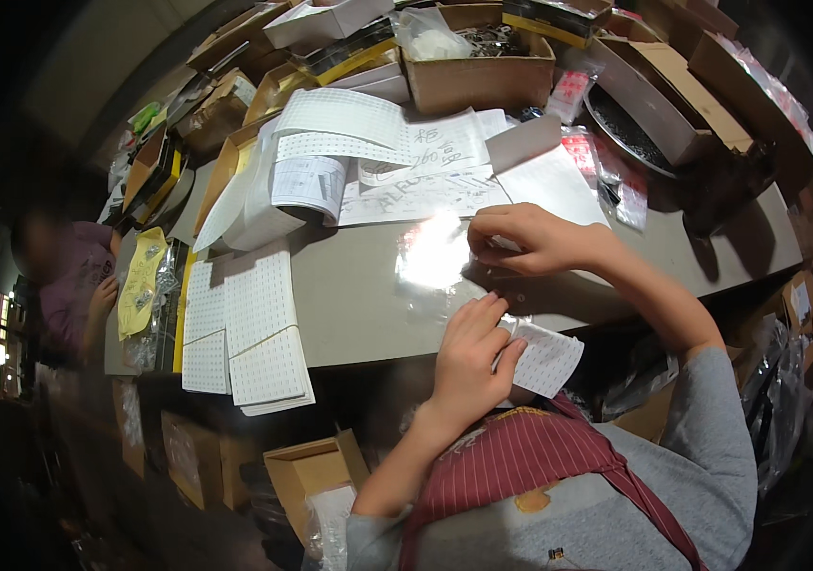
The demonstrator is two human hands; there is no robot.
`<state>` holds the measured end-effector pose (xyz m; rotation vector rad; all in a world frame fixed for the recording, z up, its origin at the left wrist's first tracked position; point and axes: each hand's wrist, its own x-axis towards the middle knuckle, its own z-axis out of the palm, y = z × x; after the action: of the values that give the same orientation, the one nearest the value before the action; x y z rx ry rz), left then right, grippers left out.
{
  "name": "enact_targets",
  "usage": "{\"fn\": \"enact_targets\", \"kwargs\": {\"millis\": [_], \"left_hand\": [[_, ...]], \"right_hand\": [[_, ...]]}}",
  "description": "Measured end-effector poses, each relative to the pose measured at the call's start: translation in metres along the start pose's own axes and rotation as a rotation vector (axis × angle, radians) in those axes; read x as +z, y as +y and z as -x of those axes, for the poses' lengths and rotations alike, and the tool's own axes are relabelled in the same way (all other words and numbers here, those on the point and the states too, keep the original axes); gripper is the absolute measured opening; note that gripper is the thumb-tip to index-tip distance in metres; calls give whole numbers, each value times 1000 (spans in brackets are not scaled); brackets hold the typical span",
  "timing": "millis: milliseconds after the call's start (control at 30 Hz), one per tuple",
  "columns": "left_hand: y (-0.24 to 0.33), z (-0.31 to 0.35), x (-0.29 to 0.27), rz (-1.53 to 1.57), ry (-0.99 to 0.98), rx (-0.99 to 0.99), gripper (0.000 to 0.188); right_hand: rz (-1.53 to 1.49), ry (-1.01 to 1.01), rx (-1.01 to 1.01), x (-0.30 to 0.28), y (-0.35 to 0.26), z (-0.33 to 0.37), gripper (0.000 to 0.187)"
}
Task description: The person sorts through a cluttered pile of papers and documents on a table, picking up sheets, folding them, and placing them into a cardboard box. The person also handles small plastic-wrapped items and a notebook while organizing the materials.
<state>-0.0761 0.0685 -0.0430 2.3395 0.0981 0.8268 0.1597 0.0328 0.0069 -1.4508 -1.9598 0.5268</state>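
Note:
My left hand (475, 357) is at the table's near edge, its fingers pressed together with the thumb against a small white label sheet (547, 358) printed in rows. That sheet hangs past the edge over my lap. A little farther off, my right hand (532, 238) is closed in a pinch; whatever is between its fingertips is hidden. Just left of it lies a clear plastic bag (433, 255), bright with glare. A tiny round piece (521, 298) rests on the tabletop between my hands.
Stacks of printed label sheets (264, 328) overhang the front edge at left. Paper sheets (426, 181) cover the back. Behind stands a cardboard box (478, 76) of metal parts; a round tray (630, 133) of dark pieces is at right. Another person (78, 276) sits at far left.

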Motion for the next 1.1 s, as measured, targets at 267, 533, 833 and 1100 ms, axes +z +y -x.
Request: {"fn": "enact_targets", "kwargs": {"millis": [267, 533, 833, 1100], "left_hand": [[-1, 2, -6, 81, 13, 0, 17], [-3, 4, -5, 76, 5, -20, 18], [-4, 8, -9, 128, 100, 30, 16], [-6, 9, -8, 107, 91, 62, 16]], "right_hand": [[310, -15, 196, -18, -8, -3, 13], [156, -55, 148, -3, -8, -4, 18], [119, 92, 309, -12, -14, 6, 16], [-78, -284, 285, -32, 3, -22, 22]]}}
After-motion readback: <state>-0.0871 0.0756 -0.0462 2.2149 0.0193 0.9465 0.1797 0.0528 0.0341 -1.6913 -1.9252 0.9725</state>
